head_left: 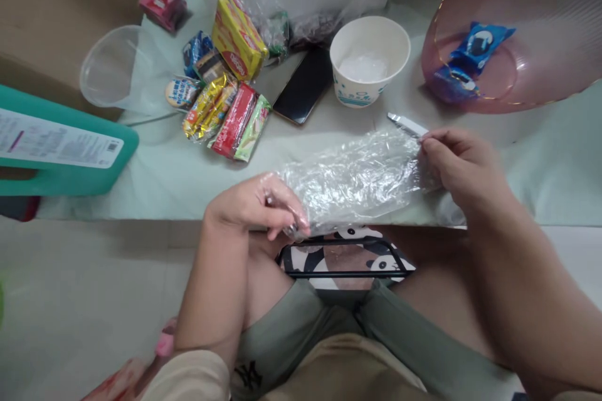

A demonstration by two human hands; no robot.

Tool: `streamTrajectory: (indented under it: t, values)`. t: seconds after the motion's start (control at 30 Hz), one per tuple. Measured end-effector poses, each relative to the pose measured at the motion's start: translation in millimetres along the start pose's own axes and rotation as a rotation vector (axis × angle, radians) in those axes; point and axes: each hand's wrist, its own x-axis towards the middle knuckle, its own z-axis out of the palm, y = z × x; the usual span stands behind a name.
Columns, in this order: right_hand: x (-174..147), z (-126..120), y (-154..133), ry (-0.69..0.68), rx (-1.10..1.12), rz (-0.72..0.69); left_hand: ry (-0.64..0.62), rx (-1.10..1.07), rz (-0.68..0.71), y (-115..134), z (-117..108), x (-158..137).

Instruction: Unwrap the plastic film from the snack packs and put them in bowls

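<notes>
A crinkled clear plastic bag (355, 185) is stretched between my two hands over the front edge of the table. My left hand (256, 207) is closed on the bag's left end, with film lying over its fingers. The bag's right end is pinched by my right hand (463, 166). A flat whitish strip with a dark slanted tip, like a cutter blade (407, 124), meets my right fingertips; whether they grip it is unclear. Just behind the bag stand a white paper bowl (369, 62) with something whitish inside and a black phone (303, 88) lying flat.
Wrapped snacks (230, 116) and a yellow packet (239, 37) lie left of the phone. A clear plastic bowl (117, 66) and a teal panel (117, 144) are farther left. At right, a pink bowl (540, 25) holds blue packets (482, 44).
</notes>
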Motion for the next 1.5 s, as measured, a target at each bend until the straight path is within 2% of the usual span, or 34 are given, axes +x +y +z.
streamTrajectory:
  t: [0.07, 0.13, 0.3, 0.5, 0.63, 0.77, 0.9, 0.97, 1.0, 1.07, 1.13, 1.17, 1.2, 1.23, 1.27, 1.3, 1.33, 1.4, 1.5]
  values:
    - [0, -3, -2, 0.006, -0.069, 0.045, -0.158, 0.023, -0.069, 1, 6, 5]
    - [0, -3, -4, 0.013, -0.119, 0.046, -0.207, 0.008, -0.12, 0, 12, 11]
    - [2, 2, -3, 0.035, -0.294, -0.007, -0.072, -0.067, -0.256, -11, 14, 10]
    - [3, 4, 1, 0.027, -0.425, -0.057, -0.155, 0.135, -0.52, -14, 19, 1]
    - [2, 6, 4, 0.047, -0.47, -0.132, -0.11, 0.286, -0.587, -10, 25, -1]
    - [3, 9, 7, 0.08, -0.51, -0.159, -0.021, 0.445, -0.54, -10, 21, -1]
    - [1, 12, 6, 0.099, -0.561, -0.199, -0.024, 0.517, -0.526, -9, 18, -10]
    - [-6, 10, 1, 0.171, -0.574, -0.327, 0.064, 0.613, -0.542, -7, 21, -27]
    - [-11, 7, -3, 0.249, -0.573, -0.433, 0.165, 0.676, -0.546, -5, 24, -38]
    - [-26, 2, -10, 0.444, -0.555, -0.668, 0.563, 0.755, -0.427, -3, 31, -57]
    - [-42, -1, -17, 0.538, -0.494, -0.828, 1.033, 0.768, -0.132, -4, 39, -62]
    - [-50, 1, -20, 0.48, -0.452, -0.886, 1.189, 0.774, 0.059, -6, 42, -58]
    - [-58, 5, -22, 0.347, -0.416, -0.932, 1.252, 0.788, 0.254, -10, 44, -48]
    - [-65, 12, -23, 0.166, -0.393, -0.967, 1.174, 0.802, 0.417, -14, 45, -36]
    - [-72, 21, -23, -0.047, -0.39, -1.005, 1.043, 0.831, 0.512, -19, 44, -22]
    - [-80, 30, -22, -0.235, -0.426, -1.02, 0.956, 0.881, 0.552, -24, 43, -8]
    - [-87, 41, -20, -0.358, -0.483, -1.041, 0.914, 0.905, 0.556, -29, 40, 4]
    - [-100, 60, -15, -0.47, -0.625, -1.086, 0.922, 0.863, 0.544, -35, 33, 21]
    - [-113, 78, -5, -0.384, -0.749, -1.044, 0.978, 0.707, 0.483, -38, 23, 27]
